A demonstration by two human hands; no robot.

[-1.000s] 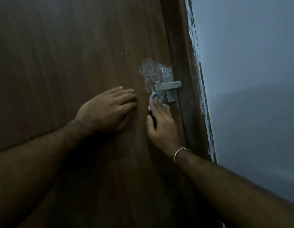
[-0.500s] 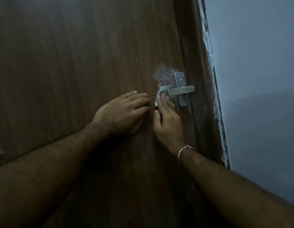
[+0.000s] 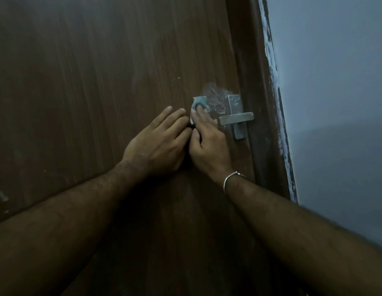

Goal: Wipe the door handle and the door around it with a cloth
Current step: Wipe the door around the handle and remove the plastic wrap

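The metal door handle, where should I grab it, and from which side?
Grab the flat horizontal bar of the grey metal lever handle, near its free end by the right hand. Come from above: the bar stands clear of the brown wooden door, so fingers can wrap it.

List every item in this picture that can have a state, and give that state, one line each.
Brown wooden door: shut against its frame, smeared beside the handle.
Grey metal lever handle: level, untouched.
Small pale blue cloth: pressed on the door under fingertips.
Right hand: presses the cloth.
Left hand: flat on the door, empty.
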